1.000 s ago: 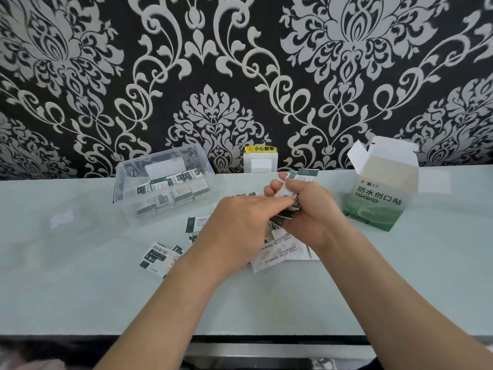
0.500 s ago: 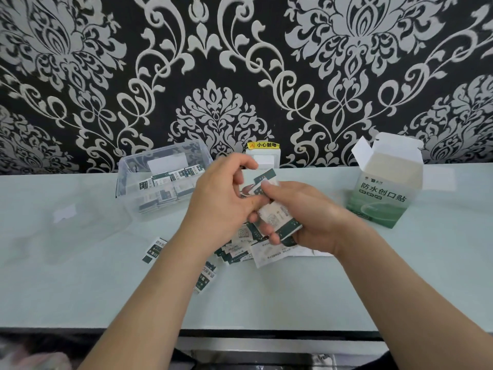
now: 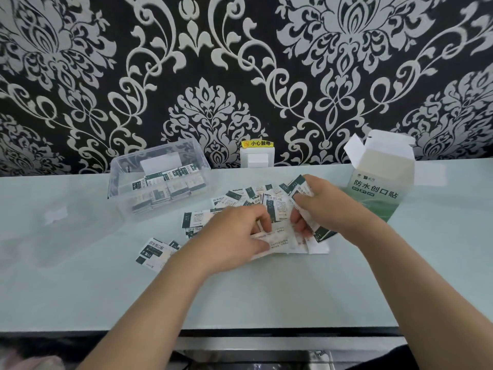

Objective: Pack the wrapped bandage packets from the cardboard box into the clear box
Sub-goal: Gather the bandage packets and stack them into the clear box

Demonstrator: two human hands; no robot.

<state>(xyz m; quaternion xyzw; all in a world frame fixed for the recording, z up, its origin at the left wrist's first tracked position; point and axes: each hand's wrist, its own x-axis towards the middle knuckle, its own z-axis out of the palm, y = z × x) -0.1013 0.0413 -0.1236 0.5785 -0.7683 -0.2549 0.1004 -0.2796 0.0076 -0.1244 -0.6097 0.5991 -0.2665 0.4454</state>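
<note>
- The right hand (image 3: 329, 206) grips a fanned bunch of packets (image 3: 298, 186) above the middle of the table (image 3: 266, 295). Dark green and white corners stick out above its thumb and below its palm.
- The left hand (image 3: 234, 236) is palm down, fingers bent, with its tips on the pile. I cannot tell whether it pinches anything.
- Loose packets (image 3: 234, 198) lie scattered and overlapping on the table between the two boxes. One near the hands reads 防水创口贴 beside a square code.
- A lone packet (image 3: 153, 249) with the same 防水创口贴 print lies just left of the left forearm.
- A white printed leaflet (image 3: 284, 241) lies flat under both hands; its small text is too fine to read.
- The clear box (image 3: 160, 180) stands open at the back left and holds rows of packed packets (image 3: 170, 182) on edge.
- The cardboard box (image 3: 380, 186), white and green, stands at the back right with its flaps open; its front reads 防水创口贴.
- A clear lid (image 3: 54, 216) with a white sticker lies to the left of the clear box.
- On the patterned wall, a yellow label (image 3: 257, 143) reads 小心触电 above a white socket (image 3: 257, 158).
</note>
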